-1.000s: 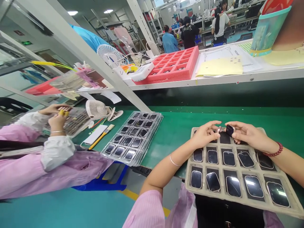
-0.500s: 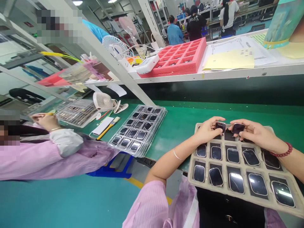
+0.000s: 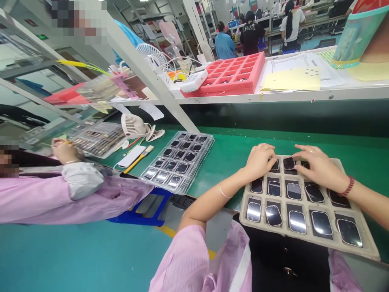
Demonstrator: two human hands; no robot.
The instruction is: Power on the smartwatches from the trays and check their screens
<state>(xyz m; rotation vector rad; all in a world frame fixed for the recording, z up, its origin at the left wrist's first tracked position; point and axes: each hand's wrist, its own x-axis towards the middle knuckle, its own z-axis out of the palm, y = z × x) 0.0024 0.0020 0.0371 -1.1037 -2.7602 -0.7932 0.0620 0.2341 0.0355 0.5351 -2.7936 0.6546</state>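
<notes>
A beige compartment tray [image 3: 282,173] holds rows of dark watch screens with pale metal rims, one in each visible compartment. At its back left corner is my left hand [image 3: 260,161], thumb apart from the fingers, beside a watch screen [image 3: 274,166] lying in a back-row compartment. My right hand [image 3: 320,168] is spread over the back row. Its fingertips touch the right edge of another watch screen [image 3: 289,163] in the adjacent compartment. That hand partly covers a further screen [image 3: 305,165] behind it. Neither hand grips anything that I can see.
Stacked clear trays [image 3: 176,162] of watch screens stand left on the green bench [image 3: 225,150]. Near them lie a brush [image 3: 139,159], a white device [image 3: 131,156] and a small fan [image 3: 133,125]. A co-worker's hand [image 3: 66,151] is further left. The shelf above holds a red foam tray [image 3: 227,75].
Both hands have lowered the watch screens they held into back-row compartments. Their fingers have loosened, and the left hand has shifted slightly left. The view has moved a little.
</notes>
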